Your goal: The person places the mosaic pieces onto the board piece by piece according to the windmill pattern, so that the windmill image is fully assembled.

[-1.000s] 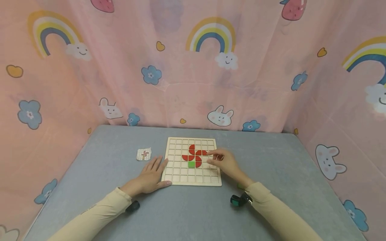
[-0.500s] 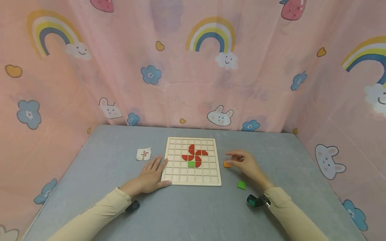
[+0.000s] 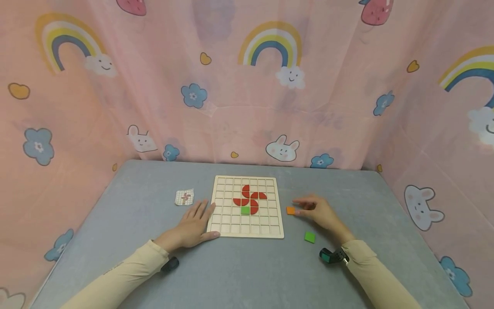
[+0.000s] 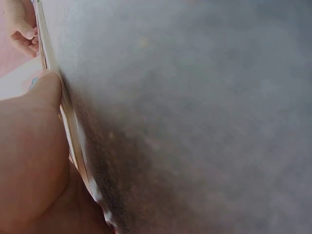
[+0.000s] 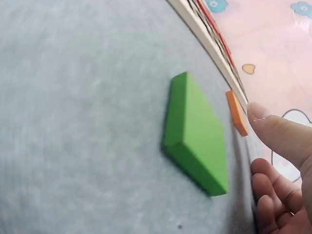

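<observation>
In the head view, a square wooden grid board (image 3: 226, 219) lies on the table. Red curved pieces (image 3: 253, 207) form a pinwheel on it, with a green square tile (image 3: 245, 210) beside the lowest one. My left hand (image 3: 190, 227) rests flat at the board's left edge, fingers spread, thumb at the near corner. Right of the board, my right hand (image 3: 318, 211) hovers low, its thumb tip at the right edge of an orange tile (image 3: 290, 210); contact is unclear. The thumb (image 5: 280, 131) stands apart from the bent fingers, with nothing held between them.
A loose green tile (image 3: 310, 237) lies near the right wrist and appears large in the right wrist view. Left of the board is a small pattern card (image 3: 184, 197) showing a pinwheel. A pink printed curtain (image 3: 231, 128) stands behind the table.
My right hand has moved from above the board's right side to the orange tile at the right, uncovering it and the loose green tile. The left hand stays put.
</observation>
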### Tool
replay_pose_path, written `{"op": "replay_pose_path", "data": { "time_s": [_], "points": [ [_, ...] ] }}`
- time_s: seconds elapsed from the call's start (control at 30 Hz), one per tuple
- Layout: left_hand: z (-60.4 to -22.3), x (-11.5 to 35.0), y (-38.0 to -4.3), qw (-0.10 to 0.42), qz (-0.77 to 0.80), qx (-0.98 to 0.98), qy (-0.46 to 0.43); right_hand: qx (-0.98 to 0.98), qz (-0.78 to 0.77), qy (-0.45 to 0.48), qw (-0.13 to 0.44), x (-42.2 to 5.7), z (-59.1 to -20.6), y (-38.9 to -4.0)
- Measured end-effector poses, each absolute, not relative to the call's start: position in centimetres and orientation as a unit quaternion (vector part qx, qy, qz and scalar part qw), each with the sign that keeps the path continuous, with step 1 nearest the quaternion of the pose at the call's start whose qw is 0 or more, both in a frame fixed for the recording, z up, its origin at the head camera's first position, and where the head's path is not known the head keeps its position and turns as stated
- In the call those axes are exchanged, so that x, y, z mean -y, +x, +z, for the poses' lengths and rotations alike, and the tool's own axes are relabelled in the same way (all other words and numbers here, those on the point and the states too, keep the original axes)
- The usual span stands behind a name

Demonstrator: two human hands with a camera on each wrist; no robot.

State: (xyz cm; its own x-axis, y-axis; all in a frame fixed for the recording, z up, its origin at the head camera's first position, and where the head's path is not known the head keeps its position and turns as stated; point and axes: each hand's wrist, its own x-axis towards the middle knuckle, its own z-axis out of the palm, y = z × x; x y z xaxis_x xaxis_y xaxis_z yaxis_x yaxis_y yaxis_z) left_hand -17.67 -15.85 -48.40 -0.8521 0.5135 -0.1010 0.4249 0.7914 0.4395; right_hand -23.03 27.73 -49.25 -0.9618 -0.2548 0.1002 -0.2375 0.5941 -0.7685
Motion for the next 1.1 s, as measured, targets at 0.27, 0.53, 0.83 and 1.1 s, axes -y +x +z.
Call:
{"op": "replay_pose_path", "data": {
  "time_s": [0.27,0.53,0.83,1.1],
  "points": [
    [-47.8,15.4,-17.7,0.126,0.175,-0.948,0.233,-0.9,-0.415,-0.135,0.02,-27.8,-49.7,-23.1],
    [-47.7,15.5,-17.7,0.128,0.175,-0.948,0.231,-0.903,-0.408,-0.133,0.02,-27.6,-49.7,-23.1],
    [-48.0,15.5,-17.7,0.126,0.18,-0.948,0.23,-0.905,-0.401,-0.141,0.015,-27.5,-49.7,-23.1],
    [-50.2,16.0,-18.5,0.098,0.178,-0.949,0.242,-0.904,-0.403,-0.139,0.014,-27.4,-49.6,-23.0]
  ]
}}
